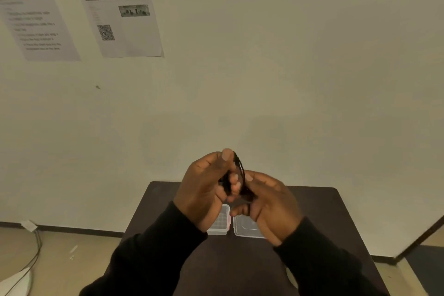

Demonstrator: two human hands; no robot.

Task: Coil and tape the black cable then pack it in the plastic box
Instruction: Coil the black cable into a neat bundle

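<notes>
Head view showed both hands raised above the dark table (312,202), and I read the height as a way to keep the loops free of the tabletop while they were gathered. My left hand (204,190) was clenched around the black cable (241,168), thumb up along the top of the bundle, pinning the turns so they could not spring apart. My right hand (269,202) pressed in from the other side, fingers curled onto the same coil, probably tidying the loose end. I could not make out any tape in either hand. The plastic box (245,228) lay open directly below, lid swung out flat, both halves partly hidden by my wrists; placed there, I judged, so the finished coil could drop straight in. The cable was nowhere near packed yet.
</notes>
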